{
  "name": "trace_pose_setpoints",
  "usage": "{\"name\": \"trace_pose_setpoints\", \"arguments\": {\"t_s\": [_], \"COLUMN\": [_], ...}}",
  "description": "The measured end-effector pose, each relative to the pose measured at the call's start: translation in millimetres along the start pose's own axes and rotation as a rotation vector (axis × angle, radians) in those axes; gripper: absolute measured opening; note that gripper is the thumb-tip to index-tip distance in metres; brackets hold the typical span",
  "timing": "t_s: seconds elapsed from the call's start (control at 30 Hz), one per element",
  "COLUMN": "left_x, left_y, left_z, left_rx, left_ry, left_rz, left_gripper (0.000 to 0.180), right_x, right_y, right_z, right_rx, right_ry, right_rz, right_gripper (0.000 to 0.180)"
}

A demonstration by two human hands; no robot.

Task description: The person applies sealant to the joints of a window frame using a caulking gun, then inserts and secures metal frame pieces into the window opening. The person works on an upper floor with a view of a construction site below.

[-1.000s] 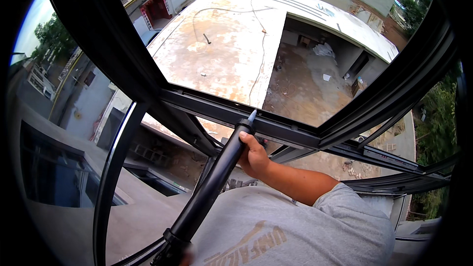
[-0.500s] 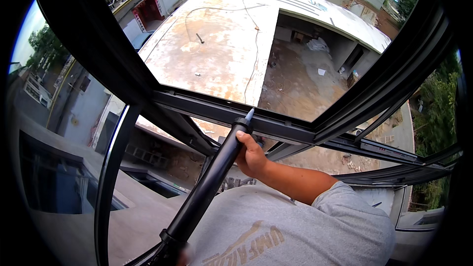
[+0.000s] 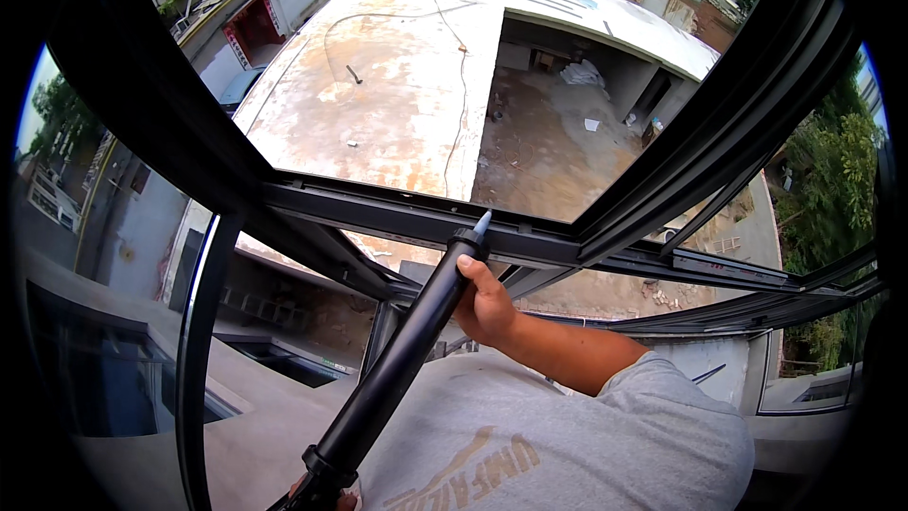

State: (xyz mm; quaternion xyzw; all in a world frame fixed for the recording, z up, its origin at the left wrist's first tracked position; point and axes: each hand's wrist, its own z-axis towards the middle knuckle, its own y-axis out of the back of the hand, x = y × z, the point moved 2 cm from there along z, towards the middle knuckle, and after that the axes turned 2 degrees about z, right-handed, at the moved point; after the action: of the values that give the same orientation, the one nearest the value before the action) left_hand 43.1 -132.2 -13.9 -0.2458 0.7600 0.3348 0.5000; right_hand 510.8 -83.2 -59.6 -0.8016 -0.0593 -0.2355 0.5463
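Note:
A long black sealant gun slants up from the lower edge of the view. Its grey nozzle tip rests against the dark metal window frame. My right hand is wrapped around the front end of the tube, just below the nozzle, with the forearm coming from my grey sleeve at the lower right. Only a few fingers of my left hand show at the bottom edge, closed around the rear end of the gun.
The frame's dark bars cross the view, and an open sash curves down on the left. Far below lie a flat stained concrete roof, a courtyard with rubble, buildings and trees. My grey shirt fills the bottom.
The nozzle stays at the same spot on the frame and both hands keep their grip. Only the view has shifted slightly.

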Motion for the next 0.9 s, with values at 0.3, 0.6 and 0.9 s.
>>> {"name": "trace_pose_setpoints", "arguments": {"t_s": [0.3, 0.6, 0.9], "left_x": [-35, -17, 36], "left_y": [6, 2, 17], "left_z": [16, 15, 10], "left_rx": [0.122, 0.043, -0.030], "left_ry": [-0.143, -0.134, -0.004], "left_rz": [0.128, 0.037, -0.198], "left_gripper": [0.028, 0.016, 0.020], "right_x": [14, 14, 28], "right_y": [0, 3, 8], "right_z": [-6, -8, -21], "right_rx": [0.023, 0.002, -0.006], "right_ry": [0.011, 0.030, 0.075], "right_rz": [-0.050, -0.030, -0.011], "right_gripper": [0.032, 0.031, 0.032]}}
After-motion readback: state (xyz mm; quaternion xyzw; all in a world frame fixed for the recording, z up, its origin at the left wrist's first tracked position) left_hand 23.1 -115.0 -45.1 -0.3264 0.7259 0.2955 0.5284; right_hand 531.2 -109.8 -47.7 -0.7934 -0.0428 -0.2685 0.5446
